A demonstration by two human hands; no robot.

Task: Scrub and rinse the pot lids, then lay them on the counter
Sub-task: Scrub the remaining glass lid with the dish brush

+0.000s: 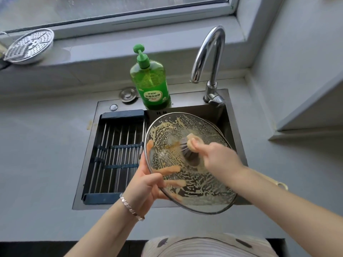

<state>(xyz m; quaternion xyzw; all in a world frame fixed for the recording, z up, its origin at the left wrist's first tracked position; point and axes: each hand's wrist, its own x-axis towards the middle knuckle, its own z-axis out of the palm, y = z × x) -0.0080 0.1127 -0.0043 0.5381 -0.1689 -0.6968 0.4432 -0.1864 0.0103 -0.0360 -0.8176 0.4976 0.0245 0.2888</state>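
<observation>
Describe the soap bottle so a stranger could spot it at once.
Find the sink, then its back ledge. Left of the curved tap stands the soap bottle: clear green, with a green pump top, the only brightly coloured thing there.

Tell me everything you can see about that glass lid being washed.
The glass lid is round and clear with a metal rim, coated in yellowish suds. It is held tilted above the sink. The left hand grips its lower left edge, fingers showing through the glass; the right hand presses a scrubber against its middle.
</observation>
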